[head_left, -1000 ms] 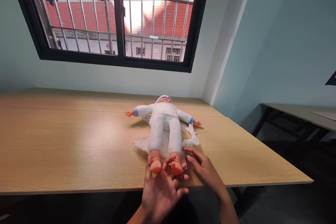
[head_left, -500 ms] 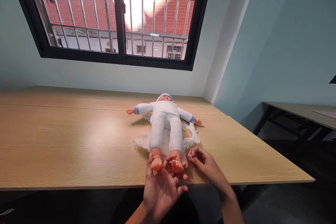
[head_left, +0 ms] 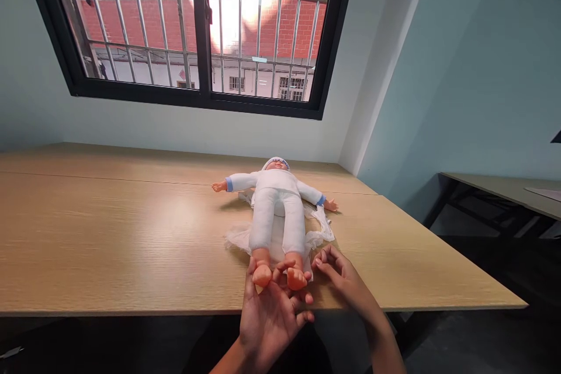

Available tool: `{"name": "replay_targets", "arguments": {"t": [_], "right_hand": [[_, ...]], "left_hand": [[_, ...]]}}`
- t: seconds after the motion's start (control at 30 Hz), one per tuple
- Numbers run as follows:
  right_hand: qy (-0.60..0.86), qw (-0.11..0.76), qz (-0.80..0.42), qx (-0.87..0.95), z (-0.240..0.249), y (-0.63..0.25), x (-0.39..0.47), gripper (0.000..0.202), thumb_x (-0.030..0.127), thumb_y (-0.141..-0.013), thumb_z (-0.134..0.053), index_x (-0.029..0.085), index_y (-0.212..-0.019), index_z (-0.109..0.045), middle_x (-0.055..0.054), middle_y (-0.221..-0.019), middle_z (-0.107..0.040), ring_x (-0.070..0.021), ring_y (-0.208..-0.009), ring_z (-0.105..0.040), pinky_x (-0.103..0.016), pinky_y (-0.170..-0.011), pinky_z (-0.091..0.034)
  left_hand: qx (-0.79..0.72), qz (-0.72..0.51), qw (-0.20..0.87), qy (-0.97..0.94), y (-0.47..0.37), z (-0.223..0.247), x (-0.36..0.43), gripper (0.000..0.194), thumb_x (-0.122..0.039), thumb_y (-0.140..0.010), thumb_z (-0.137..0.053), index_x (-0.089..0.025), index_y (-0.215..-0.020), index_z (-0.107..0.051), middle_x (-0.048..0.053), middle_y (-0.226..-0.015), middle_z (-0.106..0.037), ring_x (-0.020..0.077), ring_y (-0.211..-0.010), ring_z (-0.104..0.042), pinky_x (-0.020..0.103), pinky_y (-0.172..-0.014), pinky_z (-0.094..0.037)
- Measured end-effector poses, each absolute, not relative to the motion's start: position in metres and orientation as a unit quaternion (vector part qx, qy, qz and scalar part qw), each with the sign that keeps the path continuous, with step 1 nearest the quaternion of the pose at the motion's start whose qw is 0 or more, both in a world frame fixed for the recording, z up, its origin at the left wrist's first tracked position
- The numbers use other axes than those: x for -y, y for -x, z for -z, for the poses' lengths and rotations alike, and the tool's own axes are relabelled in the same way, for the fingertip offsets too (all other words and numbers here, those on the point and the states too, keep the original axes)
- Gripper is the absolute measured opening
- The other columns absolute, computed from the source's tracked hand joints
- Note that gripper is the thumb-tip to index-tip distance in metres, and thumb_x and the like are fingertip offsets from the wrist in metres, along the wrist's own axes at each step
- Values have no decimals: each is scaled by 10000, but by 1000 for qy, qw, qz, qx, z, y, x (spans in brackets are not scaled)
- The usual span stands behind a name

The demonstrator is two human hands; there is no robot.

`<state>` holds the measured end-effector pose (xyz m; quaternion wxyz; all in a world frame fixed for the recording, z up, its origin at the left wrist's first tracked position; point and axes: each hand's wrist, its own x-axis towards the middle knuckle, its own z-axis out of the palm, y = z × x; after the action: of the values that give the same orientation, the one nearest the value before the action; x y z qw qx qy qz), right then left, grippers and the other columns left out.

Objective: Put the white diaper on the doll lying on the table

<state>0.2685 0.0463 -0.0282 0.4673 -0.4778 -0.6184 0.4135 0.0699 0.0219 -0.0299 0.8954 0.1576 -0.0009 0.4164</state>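
A baby doll point(head_left: 278, 210) in a white suit and cap lies on its back on a wooden table point(head_left: 109, 234), its bare feet towards me. Under it is a thin white cloth point(head_left: 236, 239). My left hand point(head_left: 267, 315) is palm up at the table's near edge, with its fingers around the doll's feet and lifting them slightly. My right hand point(head_left: 344, 280) rests on the table just right of the feet, fingers curled and pinched at the cloth's near right edge.
A barred window point(head_left: 197, 29) is set in the wall behind the table. The table's right end is near a wall corner. A second table point(head_left: 495, 184) stands further right across a dark floor gap.
My right hand, flat with fingers spread a second ago, has curled its fingers together at the cloth's edge. My left hand stays under the doll's feet. The doll has not moved.
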Motion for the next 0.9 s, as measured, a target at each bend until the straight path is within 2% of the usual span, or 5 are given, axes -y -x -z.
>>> {"name": "replay_targets", "arguments": {"t": [0.5,0.73,0.9], "right_hand": [[487,437,-426,625,37,-272,-50,364,519,-883,-593,214,-808,-410,10,-806,-527,-160,-768,-541,-296,-755,-438],[488,436,-423,627,36,-270,-49,426,602,-876,-563,222,-801,-387,11,-797,-517,-165,-772,-543,-299,-770,-434],[513,451,-386,621,40,-268,-50,505,673,-852,-546,226,-735,-342,19,-720,-471,-158,-715,-498,-288,-715,-423]], "left_hand": [[11,-418,896,-154,-71,34,-23,614,-695,-917,-377,-198,-1051,-711,144,-1109,-687,240,-828,-663,367,-736,-496],[14,-418,895,-155,-72,34,-23,622,-701,-914,-377,-197,-1063,-709,145,-1115,-688,243,-834,-664,366,-735,-495],[21,-419,894,-155,-71,34,-23,603,-691,-912,-401,-199,-1076,-708,136,-1131,-685,247,-844,-664,373,-749,-495]]}}
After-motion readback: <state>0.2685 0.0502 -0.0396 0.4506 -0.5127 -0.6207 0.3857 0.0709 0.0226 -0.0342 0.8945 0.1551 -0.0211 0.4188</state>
